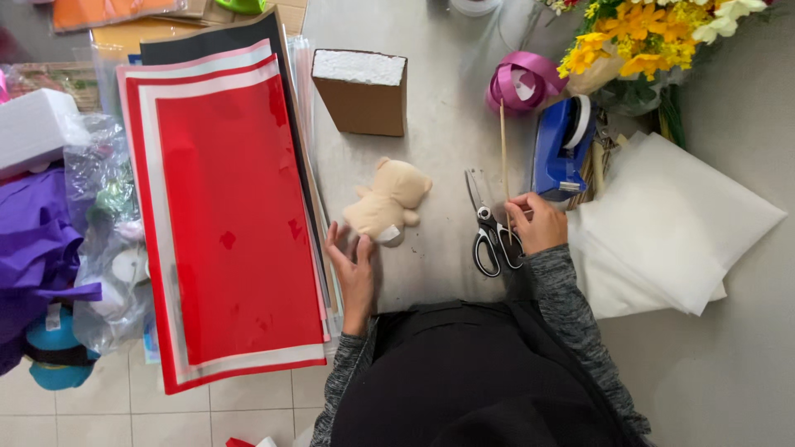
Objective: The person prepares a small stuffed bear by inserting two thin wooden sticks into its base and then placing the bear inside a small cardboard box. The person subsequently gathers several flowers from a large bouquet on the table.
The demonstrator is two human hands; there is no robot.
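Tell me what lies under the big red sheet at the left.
Under the big red sheet show edges of stacked white, pink and black sheets and clear plastic film. Their middles, and the table surface beneath, are covered.

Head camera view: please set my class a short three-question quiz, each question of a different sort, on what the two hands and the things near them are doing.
1. True or false: the right hand is pinching a thin wooden stick.
2. Which thing lies nearest the left hand? A) the tape dispenser B) the plush bear C) the yellow flowers
3. Fill in: the scissors lie just to the ___ of the right hand, as the picture shows it.

Key
1. True; the stick runs up toward the purple ribbon.
2. B
3. left
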